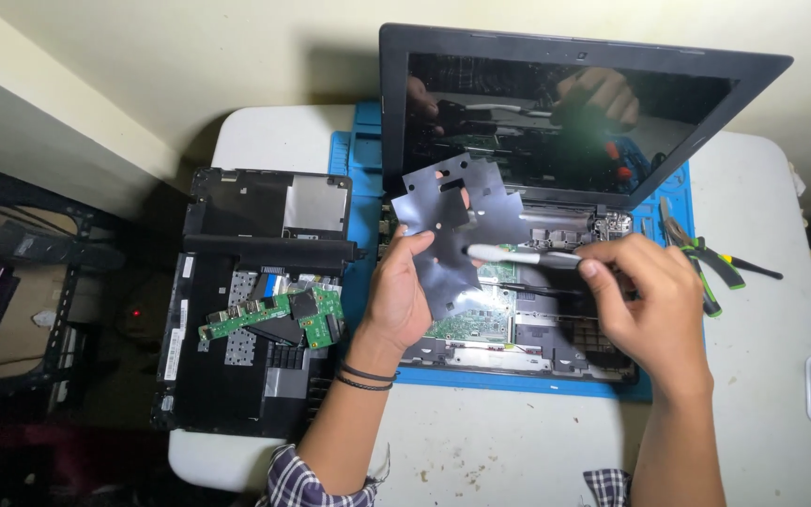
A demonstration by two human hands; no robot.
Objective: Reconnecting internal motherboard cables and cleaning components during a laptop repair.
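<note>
Over an opened laptop point(518, 319), the left hand point(401, 291) pinches a dark film sheet point(452, 221) upright. The right hand point(645, 300) clasps a slim white tool point(518, 254) — lying crosswise, tip pointing left at the sheet (the left grip nearer).

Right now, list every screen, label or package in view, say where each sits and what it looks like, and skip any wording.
Laptop screen: upright at the back of the blue mat, a dark, unlit rectangle in a black frame, with reflections of the hands.
White sticker: small pale rectangle on the left edge of the black laptop cover, left of the mat.
No packages or signs in view.
</note>
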